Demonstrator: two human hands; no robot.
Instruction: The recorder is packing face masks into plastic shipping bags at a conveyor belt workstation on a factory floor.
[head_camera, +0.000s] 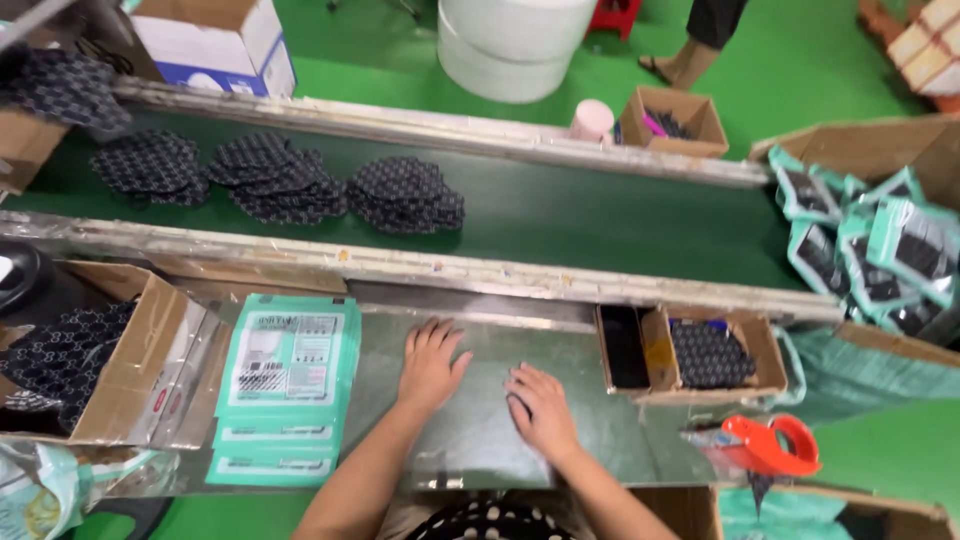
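while both hands lie flat on the metal worktop (560, 345), neither one grips anything. left hand (430, 362) is palm down w/ fingers spread, pointing away from the person, resting on the bare shiny surface. right hand (541, 410) is also palm down, fingers loosely together & angled toward the left hand; something small & dark shows at its fingertips but can't tell what it is or whether it's pinched. the two hands are near each other, not touching.

just left of the left hand sits a stack of teal flat pouches (288, 372) w/ white label panels, fanned slightly toward the person. further left an open cardboard box (130, 375) holds dark patterned masks (65, 352). right of the right hand is a small cardboard tray (742, 372) w/ 2 compartments: left one dark, contents unclear, right one w/ more dark patterned pieces. near the worktop's right corner lies an orange tape dispenser (772, 445).

beyond the worktop runs a dark green conveyor belt (600, 215) carrying 3 piles of patterned masks (275, 178), well apart from the hands. at far right a heap of filled teal pouches (870, 250) sits in a big carton. on the belt's far rail: a pink cup (592, 120) beside another small box (675, 120). another person's foot (672, 68) stands on the green floor behind.
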